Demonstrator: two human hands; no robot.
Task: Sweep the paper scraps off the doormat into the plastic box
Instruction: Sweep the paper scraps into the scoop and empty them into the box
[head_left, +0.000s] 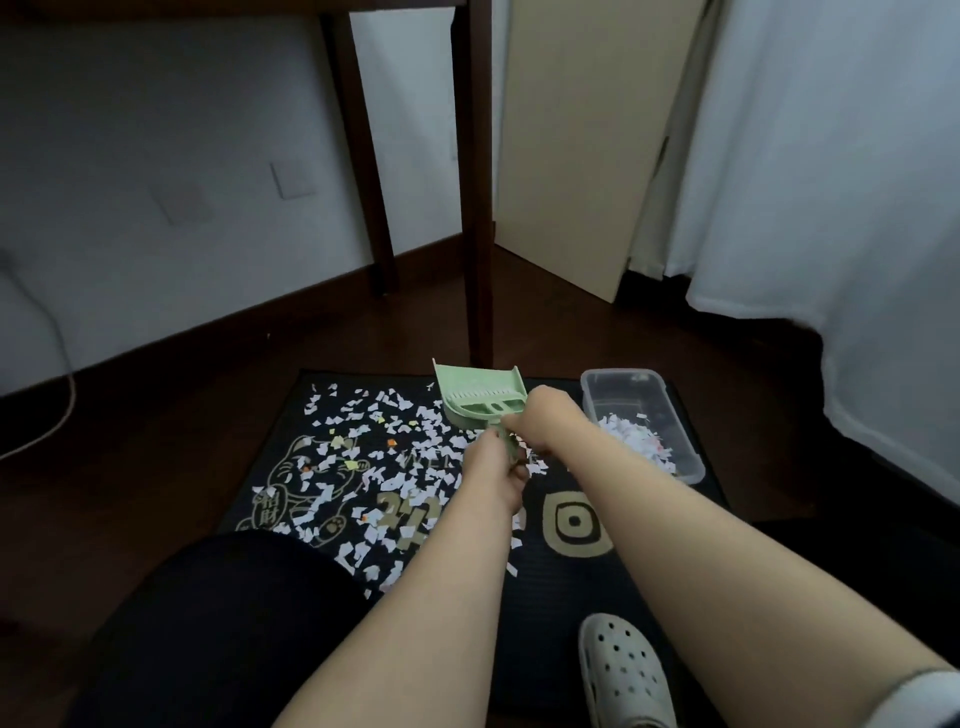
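A black doormat (571, 577) with a gold cat print lies on the floor, its left and middle parts covered with several white and coloured paper scraps (395, 457). A clear plastic box (691, 467) stands on the mat's far right corner with a heap of scraps inside. A pale green dustpan (478, 397) is held raised above the mat's middle, pan end away from me. My left hand (493, 470) grips its handle from below. My right hand (540, 418) grips the green tool just behind the pan; what exactly it holds is hidden.
Two dark wooden table legs (475, 208) stand just beyond the mat. A white curtain (831, 182) hangs at the right, a cream panel (582, 156) behind. A white cable (57, 364) runs down the left wall. My black-clad knee (218, 623) and white clog (623, 670) are near.
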